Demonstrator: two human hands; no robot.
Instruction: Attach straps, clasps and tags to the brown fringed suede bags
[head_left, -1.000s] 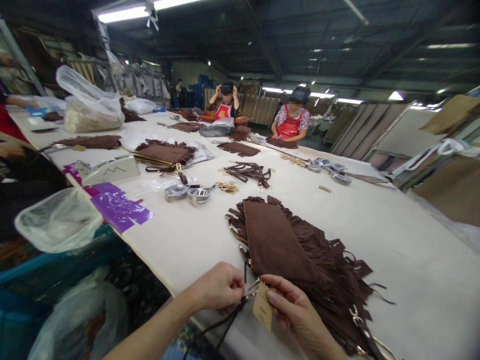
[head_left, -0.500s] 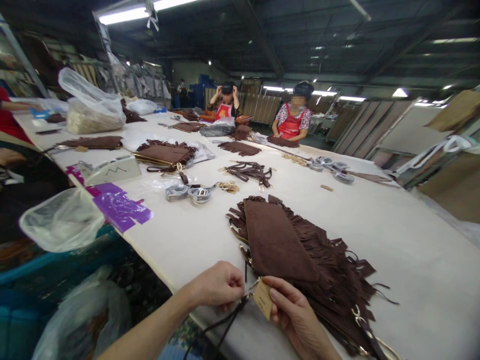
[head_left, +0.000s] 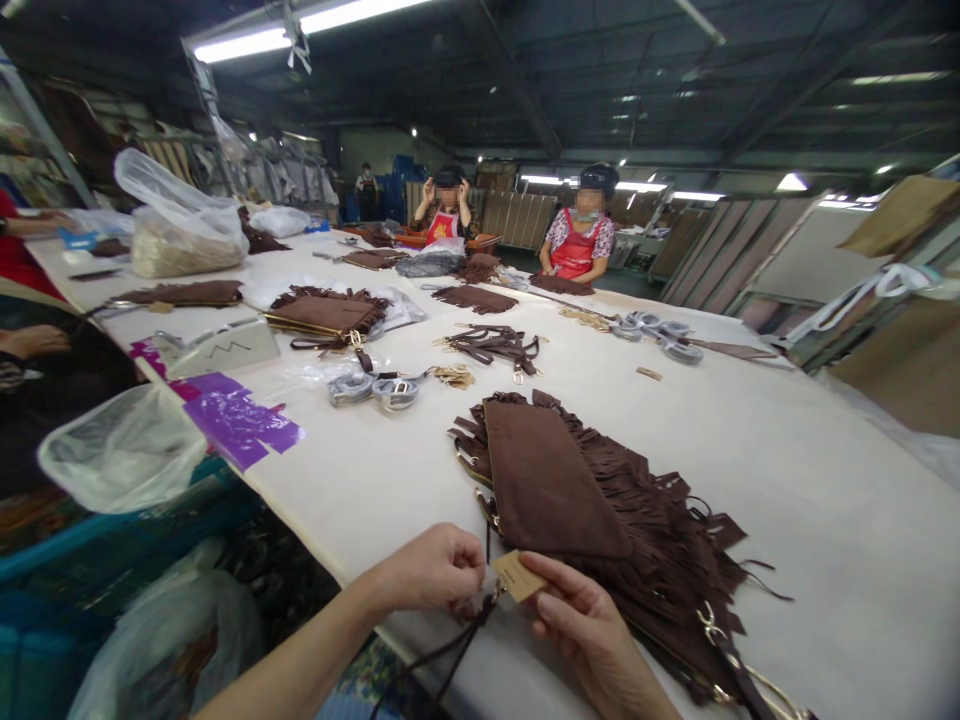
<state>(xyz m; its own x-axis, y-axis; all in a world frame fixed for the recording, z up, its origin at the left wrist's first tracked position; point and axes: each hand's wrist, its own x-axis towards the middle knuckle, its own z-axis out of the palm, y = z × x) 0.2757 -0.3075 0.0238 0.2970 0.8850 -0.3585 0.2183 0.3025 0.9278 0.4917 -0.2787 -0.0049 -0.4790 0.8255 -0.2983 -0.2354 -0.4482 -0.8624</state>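
Between the thumb and fingers of my right hand (head_left: 581, 625) is a small kraft-paper hang tag (head_left: 517, 576) with faint print. My left hand (head_left: 435, 568) is closed just left of the tag, its fingertips pinched together; what they grip is hidden. A thin dark-brown strap (head_left: 459, 640) with a small metal clasp runs below my left fingers, close to the tag. Just beyond both hands lie dark-brown suede pouches with long fringe (head_left: 555, 480), stacked flat on the white table (head_left: 787, 500). Gold clips and rings show along their edges.
Further up lie a heap of brown straps (head_left: 495, 345), wrapped grey coils (head_left: 394, 392), a loose tag (head_left: 649, 373) and another fringed bag (head_left: 322, 312). Purple tape (head_left: 244, 415) marks the left edge, near a plastic bag (head_left: 124, 450). Two co-workers in red aprons are across the table.
The tag has swung from hanging steeply to lying flatter and closer to my left fingers. My right fingers have shifted slightly on it. At the far left, another person's hand has come into view.
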